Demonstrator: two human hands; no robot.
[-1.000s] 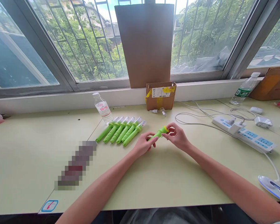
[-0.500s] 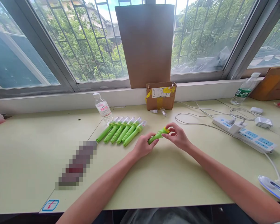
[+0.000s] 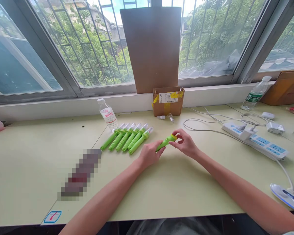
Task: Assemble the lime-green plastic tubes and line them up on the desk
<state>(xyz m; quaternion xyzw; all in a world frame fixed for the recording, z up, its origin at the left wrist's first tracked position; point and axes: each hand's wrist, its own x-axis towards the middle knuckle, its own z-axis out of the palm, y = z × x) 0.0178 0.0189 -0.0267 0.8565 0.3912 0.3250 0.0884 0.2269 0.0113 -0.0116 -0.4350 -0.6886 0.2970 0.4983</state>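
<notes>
A green handle with a yellow end (image 3: 167, 141) is held between both hands above the table. My left hand (image 3: 150, 152) is closed round its lower part. The fingers of my right hand (image 3: 184, 143) pinch the yellow end at the upper right. Left of my hands, several green sticks with clear tops (image 3: 127, 138) lie side by side, slanted. A small clear cap (image 3: 171, 117) and a small white piece (image 3: 161, 117) lie beyond, in front of the small cardboard box (image 3: 168, 106).
A water bottle (image 3: 108, 115) stands behind the sticks. On the right are a power strip (image 3: 257, 140), cables, a white charger (image 3: 275, 128) and another bottle (image 3: 256, 94). A blurred dark object (image 3: 80, 174) lies at left. A cardboard sheet (image 3: 155, 49) leans on the window.
The green handle has turned slightly about its length in my hands. Both hands keep their hold in nearly the same place, and the view has shifted a little.
</notes>
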